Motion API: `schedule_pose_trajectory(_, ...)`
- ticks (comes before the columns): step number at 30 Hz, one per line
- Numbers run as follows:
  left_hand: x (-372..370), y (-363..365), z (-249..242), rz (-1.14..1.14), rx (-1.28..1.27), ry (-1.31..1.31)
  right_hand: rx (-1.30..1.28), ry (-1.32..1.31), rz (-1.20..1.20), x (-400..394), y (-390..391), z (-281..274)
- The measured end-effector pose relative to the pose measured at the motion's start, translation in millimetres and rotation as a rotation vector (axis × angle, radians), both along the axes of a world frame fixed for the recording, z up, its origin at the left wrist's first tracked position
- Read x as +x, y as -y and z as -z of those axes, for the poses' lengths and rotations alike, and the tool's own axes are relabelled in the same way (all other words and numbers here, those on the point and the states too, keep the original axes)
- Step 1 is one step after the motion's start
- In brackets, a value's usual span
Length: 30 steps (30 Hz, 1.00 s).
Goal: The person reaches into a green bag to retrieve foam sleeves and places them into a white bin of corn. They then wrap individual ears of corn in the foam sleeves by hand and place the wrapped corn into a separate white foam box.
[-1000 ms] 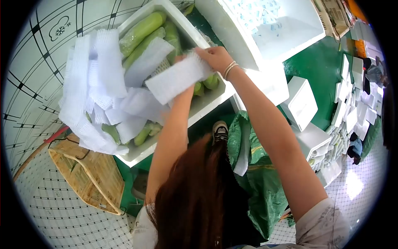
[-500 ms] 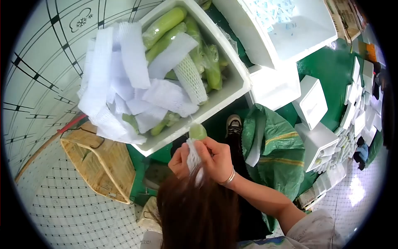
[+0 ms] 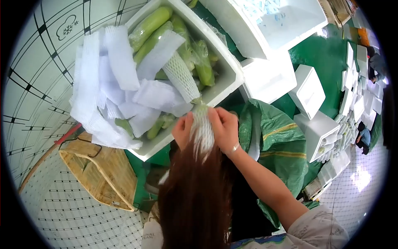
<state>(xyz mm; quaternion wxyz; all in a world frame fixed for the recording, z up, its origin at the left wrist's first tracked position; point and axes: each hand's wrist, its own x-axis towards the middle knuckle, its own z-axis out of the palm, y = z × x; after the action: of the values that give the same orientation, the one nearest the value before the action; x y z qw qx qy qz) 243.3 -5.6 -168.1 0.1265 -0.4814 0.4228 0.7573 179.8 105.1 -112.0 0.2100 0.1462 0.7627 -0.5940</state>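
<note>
Got both hands wrapped around this netted gourd (image 3: 202, 124), left hand (image 3: 182, 130) and right hand (image 3: 225, 129) squeezing the white foam sleeve, just in front of the foam box (image 3: 232, 68) full of green gourds (image 3: 150, 25).

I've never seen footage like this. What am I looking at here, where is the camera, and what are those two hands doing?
There is no machine here: a person works with bare hands, and the round, bent picture comes from one camera worn on the head, looking down past the person's hair.

The left hand and right hand together hold a green vegetable wrapped in a white foam net sleeve, one hand on each side of it.

Just beyond them stands a white foam box with long green vegetables in it, one already in a net, and a heap of loose white sleeves over its left side. A woven basket lies at lower left, a green sack at right, and more white foam boxes stand on the green floor.
</note>
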Motion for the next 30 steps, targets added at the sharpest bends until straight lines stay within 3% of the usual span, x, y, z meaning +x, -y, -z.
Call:
schedule_pose_trajectory(2,-6.2,-13.9,37.3,-0.157,-0.276,-0.091,-0.105,0.031,0.122,-8.3,0.1,30.1)
schedule_pose_trajectory(5,-26.8,-10.1,53.5,0.048,-0.383,-0.06,-0.136,0.14,0.153,-18.5,-7.3,65.5)
schedule_pose_trajectory(8,-28.2,-15.0,57.8,-0.007,-0.313,-0.115,-0.221,0.274,0.201,-23.2,-13.3,64.1)
schedule_pose_trajectory(9,-21.3,-14.6,66.7,-0.088,-0.128,-0.135,-0.155,0.173,0.12,-16.2,-9.7,62.4)
schedule_pose_trajectory(10,-11.9,-16.5,74.2,-0.087,-0.136,-0.133,-0.093,0.077,0.04,-10.6,-6.6,61.7)
schedule_pose_trajectory(11,-6.0,-20.5,79.1,-0.032,-0.062,-0.175,-0.01,0.092,-0.07,-11.9,-8.9,61.6)
schedule_pose_trajectory(13,-7.1,-20.4,75.4,0.034,0.01,-0.223,0.058,0.155,-0.052,-2.8,-19.3,109.3)
schedule_pose_trajectory(14,-14.2,-18.1,60.8,-0.03,0.123,-0.174,0.135,0.225,-0.03,2.1,-22.1,126.4)
schedule_pose_trajectory(16,-38.0,-14.0,20.2,-0.175,0.345,-0.082,0.209,0.201,-0.071,-6.0,-15.8,103.0)
schedule_pose_trajectory(18,-48.8,-18.2,-22.2,-0.328,0.581,0.04,0.197,0.035,-0.051,9.8,-11.1,85.9)
schedule_pose_trajectory(19,-52.3,-17.9,-32.9,-0.395,0.696,0.097,0.276,-0.168,-0.062,27.4,-13.7,99.1)
schedule_pose_trajectory(20,-44.2,-19.7,-28.3,-0.383,0.697,0.091,0.45,-0.146,-0.067,41.4,-20.4,112.1)
schedule_pose_trajectory(22,-17.0,-29.0,-13.2,-0.052,0.048,-0.078,0.315,0.294,0.117,39.8,-35.9,50.5)
schedule_pose_trajectory(24,-24.8,-35.3,-25.2,-0.086,0.006,-0.075,-0.199,0.782,0.303,16.4,-63.9,-20.2)
schedule_pose_trajectory(25,-33.0,-36.0,-26.4,0.104,-0.197,-0.183,-0.198,0.767,0.309,14.0,-80.0,-27.0)
schedule_pose_trajectory(26,-42.4,-37.3,-27.6,0.292,-0.403,-0.29,-0.51,0.891,0.179,11.7,-95.1,-32.4)
schedule_pose_trajectory(27,-58.3,-41.6,-44.1,0.3,-0.245,-0.359,-0.823,1.003,0.038,9.3,-102.0,-36.6)
schedule_pose_trajectory(28,-73.6,-36.1,-40.1,0.308,-0.244,-0.369,-0.826,0.991,0.043,3.0,-102.5,-37.4)
schedule_pose_trajectory(30,-108.0,-12.1,-22.6,0.467,-1.049,-0.721,-0.391,0.576,-0.275,-19.6,-104.3,-32.4)
